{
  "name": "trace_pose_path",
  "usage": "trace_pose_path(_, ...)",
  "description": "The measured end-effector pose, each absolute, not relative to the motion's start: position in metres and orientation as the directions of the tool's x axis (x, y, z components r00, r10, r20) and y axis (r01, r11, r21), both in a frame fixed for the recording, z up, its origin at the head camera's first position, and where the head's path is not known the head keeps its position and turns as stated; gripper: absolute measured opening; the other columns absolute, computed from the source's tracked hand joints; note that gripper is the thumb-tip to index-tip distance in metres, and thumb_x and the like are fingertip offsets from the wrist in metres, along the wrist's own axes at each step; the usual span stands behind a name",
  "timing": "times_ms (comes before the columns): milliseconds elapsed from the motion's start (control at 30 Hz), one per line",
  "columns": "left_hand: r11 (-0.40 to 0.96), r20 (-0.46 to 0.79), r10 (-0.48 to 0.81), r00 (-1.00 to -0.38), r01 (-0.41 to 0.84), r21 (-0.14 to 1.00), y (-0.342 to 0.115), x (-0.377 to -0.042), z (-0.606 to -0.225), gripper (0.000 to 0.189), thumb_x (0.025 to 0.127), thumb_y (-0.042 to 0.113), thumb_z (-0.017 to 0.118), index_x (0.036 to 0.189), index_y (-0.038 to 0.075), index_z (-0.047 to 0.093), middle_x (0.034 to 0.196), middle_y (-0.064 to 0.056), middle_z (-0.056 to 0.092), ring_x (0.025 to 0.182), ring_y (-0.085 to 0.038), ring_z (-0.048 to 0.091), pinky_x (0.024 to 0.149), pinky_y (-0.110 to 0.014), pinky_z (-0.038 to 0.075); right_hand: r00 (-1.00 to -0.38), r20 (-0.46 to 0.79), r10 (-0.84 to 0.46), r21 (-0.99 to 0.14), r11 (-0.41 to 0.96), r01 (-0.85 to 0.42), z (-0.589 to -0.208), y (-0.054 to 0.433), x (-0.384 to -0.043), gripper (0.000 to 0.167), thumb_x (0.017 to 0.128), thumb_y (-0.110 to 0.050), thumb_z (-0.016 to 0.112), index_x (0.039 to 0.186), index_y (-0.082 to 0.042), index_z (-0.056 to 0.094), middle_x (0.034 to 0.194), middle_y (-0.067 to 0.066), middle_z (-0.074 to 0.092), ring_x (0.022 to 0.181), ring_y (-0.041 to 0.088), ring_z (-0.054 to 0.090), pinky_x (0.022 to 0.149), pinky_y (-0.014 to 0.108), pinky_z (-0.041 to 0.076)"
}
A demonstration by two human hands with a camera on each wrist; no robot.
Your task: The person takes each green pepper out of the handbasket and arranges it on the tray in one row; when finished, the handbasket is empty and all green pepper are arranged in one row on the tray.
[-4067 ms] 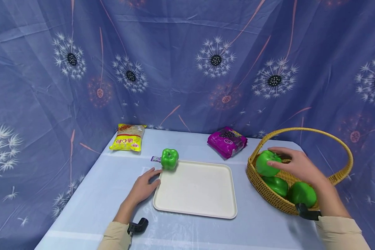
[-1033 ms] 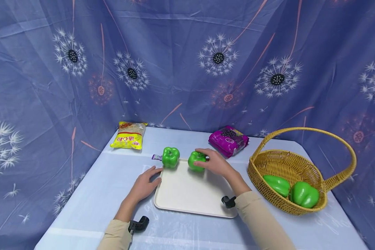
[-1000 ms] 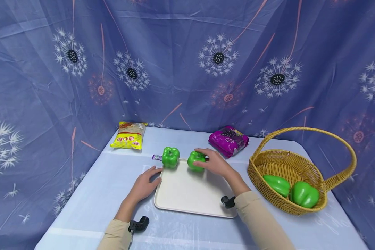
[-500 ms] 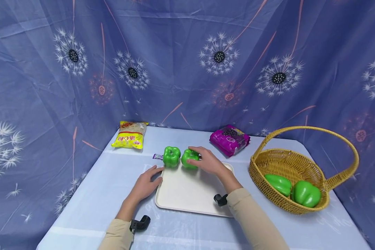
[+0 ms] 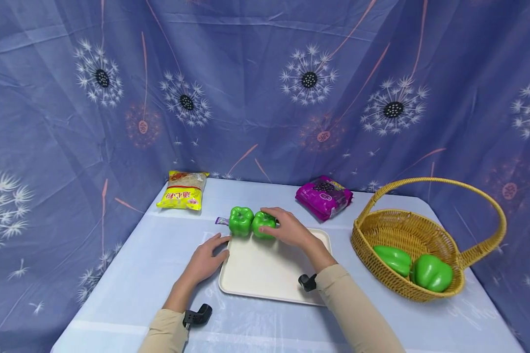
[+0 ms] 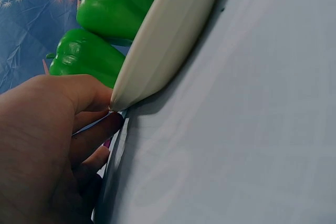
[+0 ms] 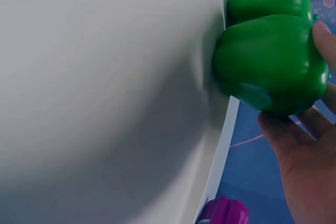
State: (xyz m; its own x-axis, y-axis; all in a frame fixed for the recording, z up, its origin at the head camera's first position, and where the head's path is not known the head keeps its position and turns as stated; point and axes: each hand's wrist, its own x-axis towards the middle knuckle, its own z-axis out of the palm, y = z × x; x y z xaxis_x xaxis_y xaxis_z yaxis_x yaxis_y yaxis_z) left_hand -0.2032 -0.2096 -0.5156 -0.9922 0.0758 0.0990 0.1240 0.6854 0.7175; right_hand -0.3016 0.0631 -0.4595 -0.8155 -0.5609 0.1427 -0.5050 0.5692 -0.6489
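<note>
My right hand [image 5: 288,228] holds a green bell pepper [image 5: 262,223] from above at the far left part of the white tray [image 5: 274,274], thumb on the near side and fingers on the far side. Right beside it on the tray's far left corner sits another green bell pepper [image 5: 240,221]; in the right wrist view the held pepper [image 7: 268,61] overlaps it. My left hand [image 5: 204,260] lies at the tray's left edge with relaxed fingers. In the left wrist view its fingertips touch the tray rim [image 6: 163,40].
A wicker basket [image 5: 362,245] with a tall handle stands at the right, two green peppers [image 5: 433,273] inside. A purple bag [image 5: 324,197] and a yellow bag [image 5: 183,191] lie at the back. A small purple packet [image 5: 222,221] is left of the peppers. A patterned curtain [image 5: 247,98] closes the back.
My right hand has taken a pepper from the basket onto the tray, then slid it left until it sits against the other pepper. My left hand has stayed at the tray's edge.
</note>
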Motion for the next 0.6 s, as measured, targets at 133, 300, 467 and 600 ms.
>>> trace_pose_path(133,0.684,0.100,0.077,-0.992,0.126,0.718,-0.2096,-0.2031,-0.5151,0.041,0.093,0.026,0.062,0.133,0.017,0.060,0.145,-0.019,0.042,0.133,-0.040,0.037,0.107,-0.058,0.028,-0.816,0.133,-0.562,-0.650,0.572,-0.500,-0.4586,0.0628,-0.3013,0.068,0.086,-0.052,0.066,0.144,-0.023,0.046,0.141,0.001,0.048,0.131,0.020,0.041,0.109,0.038,0.032)
trace_pose_path(300,0.685,0.105,0.073,-0.992,0.126,0.717,-0.2100,-0.2026,-0.5148,0.041,0.093,0.025,0.062,0.133,0.017,0.059,0.145,-0.019,0.042,0.133,-0.040,0.037,0.107,-0.058,0.028,-0.814,0.157,-0.559,-0.656,0.557,-0.509,-0.4588,0.0634,-0.3027,0.069,0.086,-0.050,0.067,0.143,-0.016,0.047,0.140,0.003,0.050,0.130,0.021,0.043,0.106,0.037,0.036)
trace_pose_path(467,0.687,0.102,0.073,-0.992,0.124,0.716,-0.2101,-0.2027,-0.5154,0.041,0.093,0.026,0.062,0.133,0.017,0.059,0.145,-0.018,0.042,0.133,-0.039,0.037,0.107,-0.058,0.027,-0.815,0.181,-0.550,-0.661,0.546,-0.515,-0.4597,0.0636,-0.3040,0.067,0.086,-0.049,0.068,0.142,-0.017,0.049,0.138,0.004,0.051,0.127,0.019,0.045,0.103,0.035,0.040)
trace_pose_path(600,0.682,0.108,0.077,-0.991,0.131,0.719,-0.2102,-0.2027,-0.5163,0.041,0.093,0.025,0.062,0.133,0.016,0.059,0.145,-0.018,0.042,0.133,-0.039,0.037,0.107,-0.058,0.027,-0.819,0.181,-0.545,-0.667,0.544,-0.509,-0.4614,0.0633,-0.3049,0.066,0.086,-0.048,0.068,0.141,-0.018,0.049,0.138,0.003,0.051,0.127,0.019,0.046,0.101,0.036,0.042)
